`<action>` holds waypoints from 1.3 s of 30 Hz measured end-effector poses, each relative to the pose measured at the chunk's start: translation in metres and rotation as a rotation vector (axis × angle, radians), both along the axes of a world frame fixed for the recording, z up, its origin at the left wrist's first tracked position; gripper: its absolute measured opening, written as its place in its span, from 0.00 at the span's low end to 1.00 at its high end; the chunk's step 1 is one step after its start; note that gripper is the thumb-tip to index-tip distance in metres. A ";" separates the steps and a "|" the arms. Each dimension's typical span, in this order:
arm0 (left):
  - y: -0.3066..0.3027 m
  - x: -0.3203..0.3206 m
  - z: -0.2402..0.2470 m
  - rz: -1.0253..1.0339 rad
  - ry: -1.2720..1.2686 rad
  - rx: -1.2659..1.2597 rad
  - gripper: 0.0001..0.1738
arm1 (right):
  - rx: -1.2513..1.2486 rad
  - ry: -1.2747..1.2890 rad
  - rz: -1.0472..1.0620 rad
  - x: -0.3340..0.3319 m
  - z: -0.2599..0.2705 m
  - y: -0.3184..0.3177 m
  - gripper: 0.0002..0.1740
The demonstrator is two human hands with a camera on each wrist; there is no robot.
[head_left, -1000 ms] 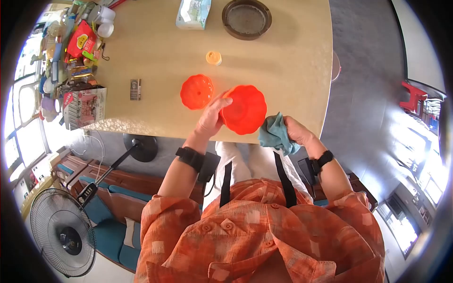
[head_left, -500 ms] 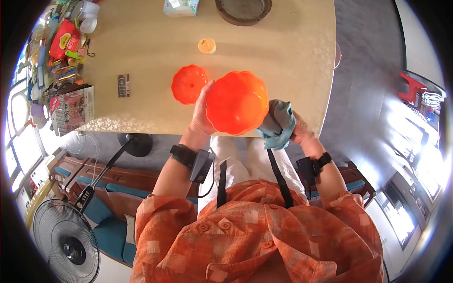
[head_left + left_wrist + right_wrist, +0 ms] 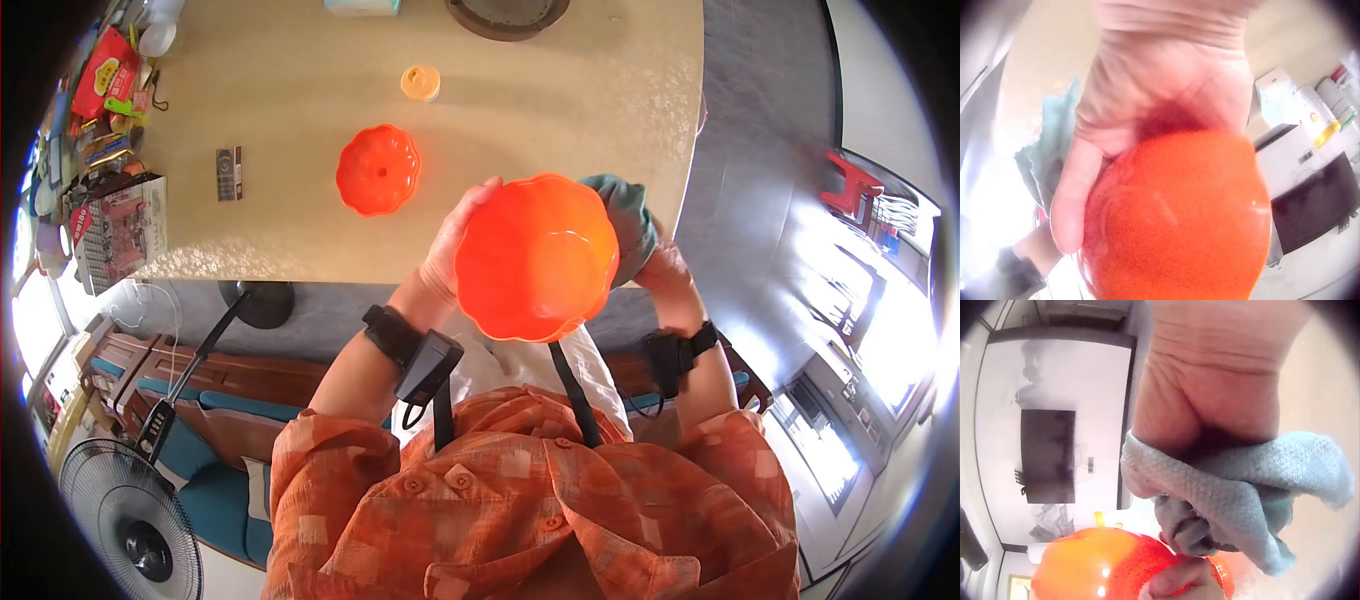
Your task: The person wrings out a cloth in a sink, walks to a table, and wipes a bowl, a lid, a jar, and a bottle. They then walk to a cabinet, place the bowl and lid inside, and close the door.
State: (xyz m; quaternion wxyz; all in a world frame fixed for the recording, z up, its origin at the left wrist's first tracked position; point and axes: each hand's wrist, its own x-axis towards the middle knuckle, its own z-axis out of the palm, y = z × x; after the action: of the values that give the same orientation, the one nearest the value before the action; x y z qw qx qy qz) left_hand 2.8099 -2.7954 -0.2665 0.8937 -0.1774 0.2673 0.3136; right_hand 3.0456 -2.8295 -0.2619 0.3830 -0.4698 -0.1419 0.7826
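My left hand [image 3: 450,240] grips a deep orange bowl [image 3: 535,255] with a scalloped rim, its thumb lying along the outside near the rim. The bowl's open mouth is tilted up toward the head camera, close over the table's near edge. In the left wrist view its glossy rounded outside [image 3: 1179,219] fills the space below the palm. My right hand [image 3: 665,270] holds a teal cloth [image 3: 630,225] at the bowl's right outer side. Bunched folds of the cloth [image 3: 1229,506] cover most of the right fingers in the right wrist view.
On the table [image 3: 280,230] lie a shallow orange scalloped lid [image 3: 380,170], a small yellow-topped tub [image 3: 420,83] and a remote control [image 3: 229,174]. A brown ashtray [image 3: 510,14] is at the far side. Clutter and a box [image 3: 118,232] crowd the left end. A fan [image 3: 140,530] stands lower left.
The bowl has come closer to the body and to the right, away from the lid. The cloth in the right hand has moved up along the bowl's right side. The head view has shifted.
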 end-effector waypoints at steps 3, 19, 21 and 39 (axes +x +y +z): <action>-0.002 0.003 0.000 -0.039 -0.030 -0.013 0.17 | -0.008 -0.156 -0.031 0.009 0.026 0.023 0.23; -0.018 -0.015 -0.023 -0.281 -0.078 0.178 0.30 | 0.585 -1.139 1.078 -0.046 -0.001 0.039 0.09; -0.003 -0.028 -0.017 -0.206 -0.352 0.362 0.34 | 0.580 -1.131 0.837 -0.042 -0.013 0.037 0.08; 0.023 -0.040 0.033 -0.227 0.469 0.688 0.42 | 0.293 -0.523 0.484 -0.059 -0.003 0.025 0.09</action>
State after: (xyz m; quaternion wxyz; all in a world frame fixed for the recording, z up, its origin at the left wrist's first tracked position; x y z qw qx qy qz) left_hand 2.7694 -2.7725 -0.2336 0.8448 0.2374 0.3609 0.3158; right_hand 2.9866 -2.8046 -0.2647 0.2013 -0.5466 -0.4518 0.6757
